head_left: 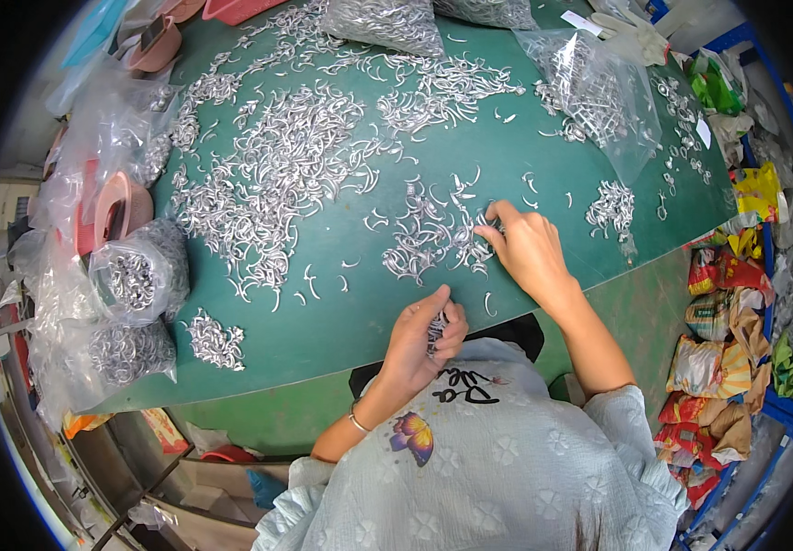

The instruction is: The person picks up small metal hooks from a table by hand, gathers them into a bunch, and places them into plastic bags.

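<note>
My left hand (429, 335) is curled at the table's near edge around several small silvery curved metal pieces (436, 332), which show between thumb and fingers. My right hand (527, 250) reaches over the table with bent fingers. Its thumb and forefinger come together at the right side of a small pile of curved metal pieces (418, 237). Whatever sits between those fingertips is too small to make out. A much larger heap of similar pieces (273, 156) spreads out to the left and farther back.
Clear bags of metal parts (139, 275) and pink bowls (124, 207) line the green table's (341, 331) left side. Small piles lie at the left (216, 342) and right (611, 207). An open plastic bag (598, 92) lies far right. Colourful sacks (713, 358) stand beside a blue rack.
</note>
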The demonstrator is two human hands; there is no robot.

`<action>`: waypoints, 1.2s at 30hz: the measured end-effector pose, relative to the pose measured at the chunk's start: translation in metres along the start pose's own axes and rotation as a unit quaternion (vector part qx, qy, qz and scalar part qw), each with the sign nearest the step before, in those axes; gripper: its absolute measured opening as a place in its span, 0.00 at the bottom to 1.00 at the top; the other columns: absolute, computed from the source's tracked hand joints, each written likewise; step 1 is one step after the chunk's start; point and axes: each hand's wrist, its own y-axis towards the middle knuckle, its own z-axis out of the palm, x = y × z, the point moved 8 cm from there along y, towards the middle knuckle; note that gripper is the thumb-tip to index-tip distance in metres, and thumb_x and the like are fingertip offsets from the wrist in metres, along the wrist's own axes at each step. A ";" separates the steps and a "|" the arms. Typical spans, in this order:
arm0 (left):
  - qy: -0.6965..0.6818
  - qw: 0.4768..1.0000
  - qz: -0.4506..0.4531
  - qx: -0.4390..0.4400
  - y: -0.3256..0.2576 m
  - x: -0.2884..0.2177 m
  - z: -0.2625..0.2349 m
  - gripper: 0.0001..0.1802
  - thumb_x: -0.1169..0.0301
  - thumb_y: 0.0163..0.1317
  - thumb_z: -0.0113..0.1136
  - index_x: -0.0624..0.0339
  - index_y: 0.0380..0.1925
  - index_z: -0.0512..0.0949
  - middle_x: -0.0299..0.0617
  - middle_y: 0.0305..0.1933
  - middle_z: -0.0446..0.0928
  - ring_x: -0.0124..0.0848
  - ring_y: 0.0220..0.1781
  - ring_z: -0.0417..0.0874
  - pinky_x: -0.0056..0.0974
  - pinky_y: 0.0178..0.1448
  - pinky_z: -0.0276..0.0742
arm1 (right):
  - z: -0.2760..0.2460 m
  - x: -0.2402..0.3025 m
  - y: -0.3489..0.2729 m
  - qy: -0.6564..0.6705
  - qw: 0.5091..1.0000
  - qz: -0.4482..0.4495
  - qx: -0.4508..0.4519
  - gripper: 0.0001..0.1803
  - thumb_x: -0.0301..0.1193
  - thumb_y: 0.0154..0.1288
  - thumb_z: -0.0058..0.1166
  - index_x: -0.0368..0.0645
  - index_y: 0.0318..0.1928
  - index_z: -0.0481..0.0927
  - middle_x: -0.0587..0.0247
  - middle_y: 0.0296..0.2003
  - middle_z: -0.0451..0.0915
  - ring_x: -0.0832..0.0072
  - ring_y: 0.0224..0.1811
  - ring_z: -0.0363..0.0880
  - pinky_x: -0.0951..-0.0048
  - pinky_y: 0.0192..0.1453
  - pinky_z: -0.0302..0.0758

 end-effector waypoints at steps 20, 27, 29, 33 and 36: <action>-0.040 0.999 0.026 0.011 -0.005 -0.009 -0.006 0.17 0.63 0.65 0.43 0.59 0.19 0.66 0.34 0.17 0.57 0.20 0.17 0.55 0.24 0.18 0.51 | 0.007 -0.041 0.001 0.586 0.782 0.130 0.168 0.10 0.32 0.66 0.44 0.41 0.29 0.69 0.75 0.15 0.60 0.90 0.15 0.52 0.85 0.17 0.48; -0.039 0.998 0.039 0.009 -0.009 -0.010 -0.005 0.17 0.63 0.65 0.43 0.59 0.19 0.66 0.34 0.18 0.57 0.21 0.17 0.55 0.24 0.18 0.52 | 0.003 -0.041 0.001 0.616 0.768 0.136 0.110 0.11 0.34 0.66 0.44 0.40 0.29 0.68 0.74 0.17 0.62 0.89 0.15 0.53 0.86 0.16 0.48; -0.039 0.999 0.038 0.007 -0.010 -0.012 -0.004 0.17 0.63 0.65 0.43 0.59 0.19 0.66 0.34 0.18 0.57 0.21 0.18 0.56 0.25 0.18 0.53 | 0.006 -0.038 0.001 0.752 0.628 0.157 0.126 0.09 0.33 0.67 0.42 0.40 0.33 0.67 0.68 0.22 0.65 0.87 0.16 0.56 0.87 0.13 0.52; -0.058 0.998 0.019 0.020 -0.009 -0.013 -0.003 0.17 0.62 0.65 0.43 0.59 0.19 0.66 0.34 0.18 0.57 0.21 0.18 0.56 0.25 0.18 0.53 | 0.012 -0.021 0.001 0.884 0.379 0.187 0.198 0.09 0.32 0.68 0.38 0.39 0.36 0.67 0.65 0.26 0.64 0.85 0.17 0.57 0.87 0.10 0.54; -0.069 0.996 0.028 0.039 -0.007 -0.020 -0.003 0.17 0.62 0.65 0.44 0.58 0.19 0.66 0.34 0.18 0.57 0.21 0.18 0.56 0.25 0.18 0.53 | 0.013 -0.014 0.016 0.887 0.365 0.179 0.219 0.09 0.31 0.68 0.38 0.38 0.34 0.67 0.65 0.27 0.63 0.84 0.18 0.57 0.86 0.10 0.54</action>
